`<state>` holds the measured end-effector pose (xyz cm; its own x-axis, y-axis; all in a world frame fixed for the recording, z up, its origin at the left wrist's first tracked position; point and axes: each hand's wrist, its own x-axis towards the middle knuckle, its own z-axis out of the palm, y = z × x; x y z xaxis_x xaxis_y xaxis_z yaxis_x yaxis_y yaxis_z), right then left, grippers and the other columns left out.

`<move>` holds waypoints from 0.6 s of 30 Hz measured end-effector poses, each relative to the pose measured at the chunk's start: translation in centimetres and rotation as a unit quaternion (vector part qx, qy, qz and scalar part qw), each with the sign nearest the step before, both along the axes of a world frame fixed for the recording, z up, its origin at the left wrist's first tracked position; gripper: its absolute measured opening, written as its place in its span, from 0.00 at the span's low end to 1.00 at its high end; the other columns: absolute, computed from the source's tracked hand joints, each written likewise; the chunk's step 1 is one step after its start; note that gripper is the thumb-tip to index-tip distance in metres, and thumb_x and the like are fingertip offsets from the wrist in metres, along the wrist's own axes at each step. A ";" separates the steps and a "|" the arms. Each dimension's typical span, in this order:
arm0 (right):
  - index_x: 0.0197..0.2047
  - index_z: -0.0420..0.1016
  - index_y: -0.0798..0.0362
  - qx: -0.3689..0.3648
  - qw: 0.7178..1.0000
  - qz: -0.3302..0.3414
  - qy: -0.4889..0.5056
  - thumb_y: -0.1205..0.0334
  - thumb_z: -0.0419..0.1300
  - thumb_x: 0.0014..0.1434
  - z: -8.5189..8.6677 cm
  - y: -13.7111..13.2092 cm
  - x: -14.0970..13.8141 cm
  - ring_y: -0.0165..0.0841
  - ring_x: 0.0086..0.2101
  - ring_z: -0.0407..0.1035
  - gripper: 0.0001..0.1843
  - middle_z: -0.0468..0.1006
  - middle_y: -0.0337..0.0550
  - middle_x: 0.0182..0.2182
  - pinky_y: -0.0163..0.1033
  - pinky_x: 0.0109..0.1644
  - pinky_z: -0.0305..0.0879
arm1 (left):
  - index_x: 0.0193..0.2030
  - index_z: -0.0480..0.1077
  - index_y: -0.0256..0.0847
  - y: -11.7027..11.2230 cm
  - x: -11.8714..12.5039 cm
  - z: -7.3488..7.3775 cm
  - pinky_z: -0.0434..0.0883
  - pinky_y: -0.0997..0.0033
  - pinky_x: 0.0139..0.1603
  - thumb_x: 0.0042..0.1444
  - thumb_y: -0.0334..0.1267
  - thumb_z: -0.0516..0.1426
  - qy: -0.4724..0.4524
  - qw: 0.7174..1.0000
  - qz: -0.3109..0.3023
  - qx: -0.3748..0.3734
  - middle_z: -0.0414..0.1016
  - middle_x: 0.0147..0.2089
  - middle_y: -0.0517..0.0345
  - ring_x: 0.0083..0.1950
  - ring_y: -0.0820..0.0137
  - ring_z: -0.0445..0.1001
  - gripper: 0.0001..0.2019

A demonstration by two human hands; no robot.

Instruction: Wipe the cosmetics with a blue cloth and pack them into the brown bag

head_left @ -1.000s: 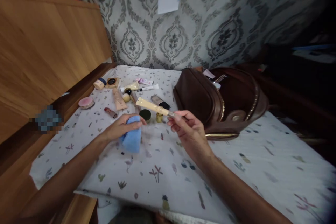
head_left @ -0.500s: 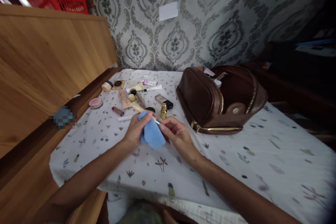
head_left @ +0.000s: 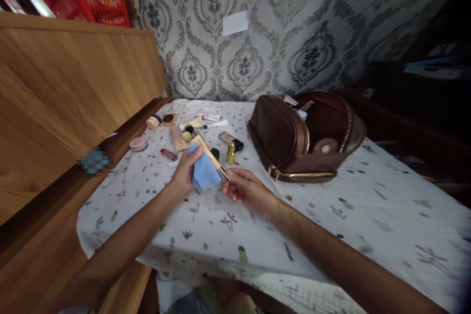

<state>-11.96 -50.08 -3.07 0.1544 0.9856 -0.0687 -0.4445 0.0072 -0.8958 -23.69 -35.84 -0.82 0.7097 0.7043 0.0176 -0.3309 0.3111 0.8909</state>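
Note:
My left hand point(head_left: 185, 170) is closed around a folded blue cloth point(head_left: 206, 172), pressing it against a slim cream-coloured stick with a silver end point(head_left: 210, 155). The stick slants down to the right, and its kind is not clear. At its silver end, the fingers of my right hand point(head_left: 245, 187) pinch it, hiding the tip. Just beyond my hands stand a small gold-capped bottle point(head_left: 230, 153) and a dark round item point(head_left: 215, 153). A lip gloss tube point(head_left: 169, 154) and a beige squeeze tube point(head_left: 178, 138) lie near my left hand.
An open brown leather bag point(head_left: 281, 140) with gold zips stands at right, some items inside. Several cosmetics, including a pink round jar point(head_left: 138, 144) and a black-capped foundation bottle point(head_left: 231, 141), lie on the patterned cloth cover point(head_left: 228, 235). A wooden panel point(head_left: 81, 68) borders the left.
My left hand has shifted slightly left with the cloth, and more of the cream stick shows. My right hand has moved a little lower at its silver end. The view has shifted slightly.

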 end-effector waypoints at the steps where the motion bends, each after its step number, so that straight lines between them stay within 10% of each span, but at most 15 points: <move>1: 0.29 0.71 0.55 0.002 1.000 0.009 0.010 0.41 0.73 0.47 -0.1 0.1 0.0 0.22 0.18 0.61 0.26 0.75 0.38 0.22 0.31 0.20 0.49 | 0.39 0.75 0.36 -0.4 -0.1 -0.2 0.70 0.74 0.25 0.39 0.53 0.72 0.017 0.999 -0.049 0.007 0.74 0.25 0.61 0.23 0.73 0.72 0.26; 6: 0.29 0.71 0.55 -0.007 0.999 0.020 0.047 0.37 0.72 0.46 -0.5 0.2 -0.2 0.22 0.16 0.60 0.28 0.73 0.35 0.19 0.30 0.19 0.47 | 0.40 0.72 0.38 -2.1 -0.1 -0.8 0.74 0.67 0.22 0.41 0.52 0.72 0.063 0.981 -0.184 0.020 0.77 0.26 0.56 0.21 0.64 0.76 0.26; 18: 0.27 0.73 0.56 0.016 0.998 -0.013 -0.055 0.42 0.74 0.47 0.1 0.1 -0.1 0.22 0.20 0.63 0.25 0.74 0.34 0.23 0.30 0.25 0.56 | 0.34 0.71 0.37 -1.5 0.1 -0.4 0.71 0.71 0.23 0.37 0.54 0.72 0.074 0.993 -0.078 0.049 0.74 0.23 0.60 0.21 0.70 0.72 0.26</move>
<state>-12.10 -50.01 -2.95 0.1841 0.9827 -0.0185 -0.3433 0.0467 -0.9381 -23.60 -37.29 -1.19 0.8096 0.5862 -0.0321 -0.1490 0.2580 0.9546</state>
